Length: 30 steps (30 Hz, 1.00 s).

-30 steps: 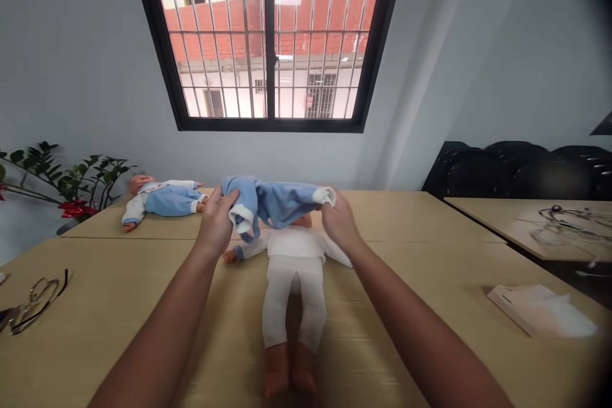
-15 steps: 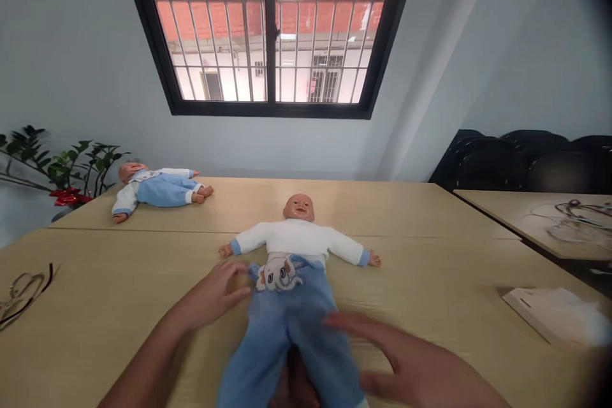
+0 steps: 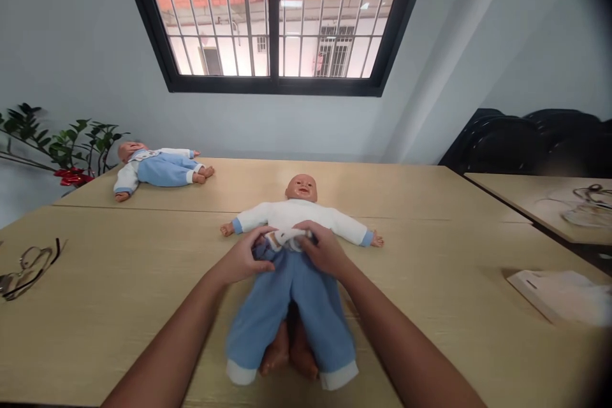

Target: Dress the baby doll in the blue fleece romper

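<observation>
1. Table point(image 3: 430, 287): it bears the rest.
2. Near doll point(image 3: 299, 211): face-up, arms spread, likely so its front is easy to reach.
3. Pants point(image 3: 291, 274): laid over the doll's legs, feet point(image 3: 276, 357) outside the cuffs point(image 3: 241, 373).
4. White packet point(image 3: 547, 291): contents hidden.
5. Right hand point(image 3: 324, 247): pinching the pants' top, perhaps to steady it. Left hand point(image 3: 248, 257): thumb and fingers around bunched fabric; grip, cannot tell.

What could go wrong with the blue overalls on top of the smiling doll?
The blue overalls seem to lie loosely over the smiling doll, whose bare feet show between the trouser legs, so they might slide off if bumped. The top is bunched between the left hand and the right hand, so the cloth could get twisted or creased.
</observation>
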Each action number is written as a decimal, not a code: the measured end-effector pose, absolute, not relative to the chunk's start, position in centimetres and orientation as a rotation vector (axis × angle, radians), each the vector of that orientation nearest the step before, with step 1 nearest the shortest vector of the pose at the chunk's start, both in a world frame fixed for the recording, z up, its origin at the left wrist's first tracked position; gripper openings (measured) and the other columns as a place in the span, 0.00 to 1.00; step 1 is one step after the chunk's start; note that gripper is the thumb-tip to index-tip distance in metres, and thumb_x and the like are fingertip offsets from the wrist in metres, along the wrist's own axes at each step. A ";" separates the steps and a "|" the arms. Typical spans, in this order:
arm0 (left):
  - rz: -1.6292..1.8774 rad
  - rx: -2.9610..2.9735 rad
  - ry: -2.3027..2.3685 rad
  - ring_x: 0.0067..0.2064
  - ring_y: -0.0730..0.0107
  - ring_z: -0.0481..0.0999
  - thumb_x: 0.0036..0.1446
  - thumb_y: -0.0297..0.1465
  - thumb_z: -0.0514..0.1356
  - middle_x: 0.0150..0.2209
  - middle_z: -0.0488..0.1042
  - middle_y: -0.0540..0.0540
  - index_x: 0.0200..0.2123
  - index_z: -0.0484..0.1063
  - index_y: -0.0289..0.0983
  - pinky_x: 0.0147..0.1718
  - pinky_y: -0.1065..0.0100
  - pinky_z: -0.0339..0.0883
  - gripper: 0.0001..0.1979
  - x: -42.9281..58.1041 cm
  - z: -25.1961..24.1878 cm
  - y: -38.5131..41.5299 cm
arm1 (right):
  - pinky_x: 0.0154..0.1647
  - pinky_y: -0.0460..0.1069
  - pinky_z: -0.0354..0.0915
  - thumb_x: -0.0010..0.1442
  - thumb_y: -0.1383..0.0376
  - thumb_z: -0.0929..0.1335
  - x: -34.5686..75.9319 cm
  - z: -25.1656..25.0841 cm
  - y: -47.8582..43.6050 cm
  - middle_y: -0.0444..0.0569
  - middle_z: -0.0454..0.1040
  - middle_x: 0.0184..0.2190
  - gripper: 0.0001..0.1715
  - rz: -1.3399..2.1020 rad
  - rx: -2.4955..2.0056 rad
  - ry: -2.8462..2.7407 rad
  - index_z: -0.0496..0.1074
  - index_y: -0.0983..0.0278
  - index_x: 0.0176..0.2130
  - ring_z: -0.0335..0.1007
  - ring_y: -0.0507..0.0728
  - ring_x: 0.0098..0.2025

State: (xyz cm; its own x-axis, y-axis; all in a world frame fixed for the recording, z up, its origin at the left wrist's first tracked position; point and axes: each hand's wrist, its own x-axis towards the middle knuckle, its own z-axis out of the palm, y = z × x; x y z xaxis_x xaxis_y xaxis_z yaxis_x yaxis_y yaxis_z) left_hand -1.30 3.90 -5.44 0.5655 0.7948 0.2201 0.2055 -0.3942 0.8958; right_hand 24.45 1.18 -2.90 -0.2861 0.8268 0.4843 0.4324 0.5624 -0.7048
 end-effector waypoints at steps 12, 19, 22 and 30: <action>1.200 1.877 0.966 0.41 0.64 0.73 0.72 0.47 0.53 0.39 0.75 0.47 0.46 0.69 0.38 0.46 0.65 0.66 0.18 0.5 -6.2 1.3 | 0.51 0.52 0.67 0.57 0.53 0.78 23.1 -1.3 -2.1 0.50 0.77 0.50 0.31 1.063 -0.900 -1.916 0.73 0.62 0.55 0.72 0.59 0.49; 1.014 1.747 0.769 0.51 0.58 0.75 0.61 0.55 0.63 0.51 0.77 0.42 0.56 0.68 0.38 0.50 0.63 0.69 0.32 0.0 -5.4 0.6 | 0.44 0.50 0.66 0.60 0.60 0.70 22.9 -2.2 -1.8 0.46 0.77 0.36 0.09 0.956 -0.977 -1.692 0.74 0.63 0.39 0.69 0.55 0.38; 0.584 1.800 0.579 0.61 0.48 0.73 0.53 0.53 0.72 0.61 0.74 0.39 0.64 0.67 0.39 0.56 0.58 0.69 0.42 -1.1 -4.9 1.0 | 0.49 0.51 0.66 0.57 0.62 0.69 23.5 -2.2 -1.7 0.46 0.77 0.40 0.10 0.893 -0.986 -1.510 0.73 0.62 0.40 0.71 0.56 0.42; 0.915 1.773 0.716 0.55 0.52 0.76 0.60 0.48 0.68 0.53 0.79 0.40 0.55 0.76 0.36 0.57 0.58 0.68 0.27 -0.6 -5.2 0.8 | 0.55 0.54 0.69 0.60 0.51 0.74 23.1 -3.0 -2.3 0.49 0.79 0.46 0.24 1.270 -0.902 -1.437 0.76 0.62 0.50 0.74 0.60 0.49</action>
